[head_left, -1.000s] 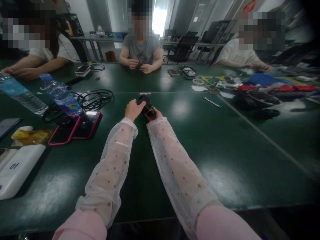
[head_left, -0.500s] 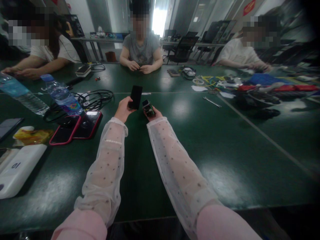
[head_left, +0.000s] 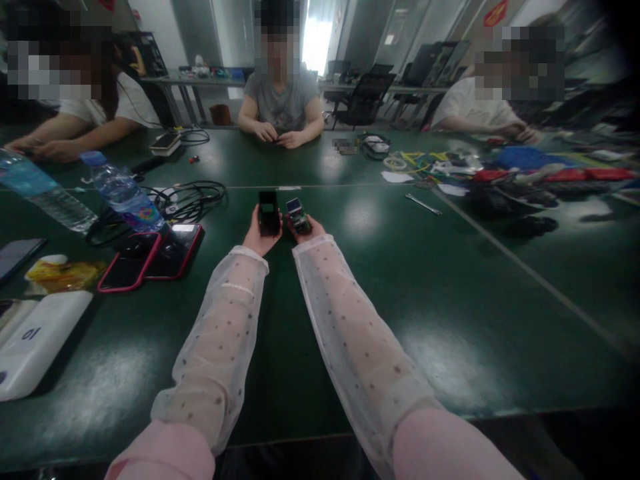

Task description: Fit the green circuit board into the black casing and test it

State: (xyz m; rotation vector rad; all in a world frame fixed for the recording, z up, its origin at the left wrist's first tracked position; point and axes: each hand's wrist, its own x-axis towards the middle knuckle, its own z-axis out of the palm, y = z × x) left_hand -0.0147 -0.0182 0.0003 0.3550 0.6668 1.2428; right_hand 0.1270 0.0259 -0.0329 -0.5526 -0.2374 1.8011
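My left hand [head_left: 261, 239] is wrapped round a black phone [head_left: 269, 215], whose dark face is turned towards me with a small lighter patch on it. Just to its right, my right hand [head_left: 311, 230] grips a small green circuit board device [head_left: 299, 221] with a little screen at its top. The phone and the device are side by side, a small gap apart, over the green table [head_left: 390, 287]. Sheer dotted sleeves cover both my forearms.
Two red-edged phones [head_left: 131, 263], a plastic bottle [head_left: 127, 193], black cables [head_left: 200, 200] and a white power bank [head_left: 43, 343] lie on the left. A wrench [head_left: 423, 204] and a tool pile [head_left: 530, 170] lie on the right. Three people sit across the table.
My left hand has lowered slightly and turned, so the phone is more upright and lower. The device in my right hand has tilted, showing more of its face and screen.
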